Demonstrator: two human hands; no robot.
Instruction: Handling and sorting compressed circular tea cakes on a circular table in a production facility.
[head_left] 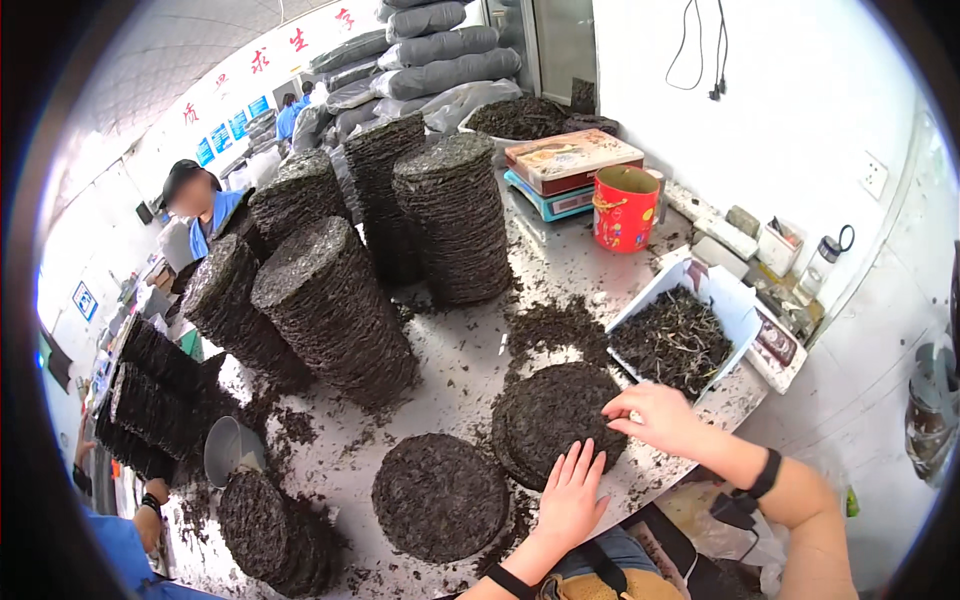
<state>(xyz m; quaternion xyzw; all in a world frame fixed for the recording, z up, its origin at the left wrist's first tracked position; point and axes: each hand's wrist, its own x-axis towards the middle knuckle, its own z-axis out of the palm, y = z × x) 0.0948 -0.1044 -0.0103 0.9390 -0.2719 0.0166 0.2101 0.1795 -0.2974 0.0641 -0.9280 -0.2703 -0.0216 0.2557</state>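
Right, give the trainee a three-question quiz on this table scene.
1. True or false: both hands touch the same dark round cake.
2. What does the white tray hold: A loose dark leaves, B coins, C water?
3. What colour is the round tin behind the tray?

Key: 1 true: left hand lies flat on its near edge, right hand fingers its right edge. 2 A. 3 red.

Single head-worn fisheye view, looking steeply down and forward over a metal table [470, 370], sitting close above the person's hands, edges bending toward the rim
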